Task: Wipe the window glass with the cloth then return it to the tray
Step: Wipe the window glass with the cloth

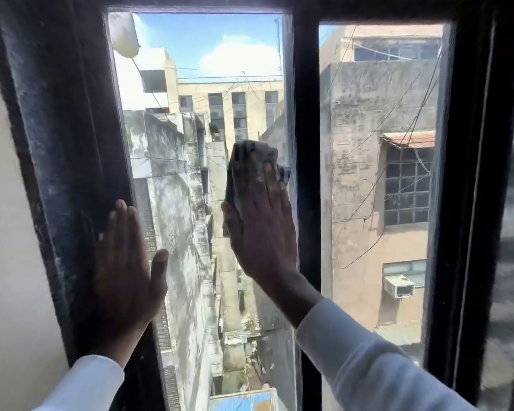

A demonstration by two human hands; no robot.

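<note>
My right hand (pixel 261 221) lies flat against the left pane of the window glass (pixel 190 173), pressing a dark grey cloth (pixel 250 152) onto it near the pane's right edge. The cloth shows above the fingertips and beside the thumb. My left hand (pixel 125 262) rests open, fingers together, on the dark left window frame (pixel 66 143) and the edge of the glass, holding nothing. Both arms wear white sleeves. The tray is not in view.
A black central mullion (pixel 307 143) separates the left pane from a right pane (pixel 380 173). A further black frame post (pixel 472 173) stands at the right. A pale wall (pixel 6 232) borders the left frame. Buildings and an alley lie outside.
</note>
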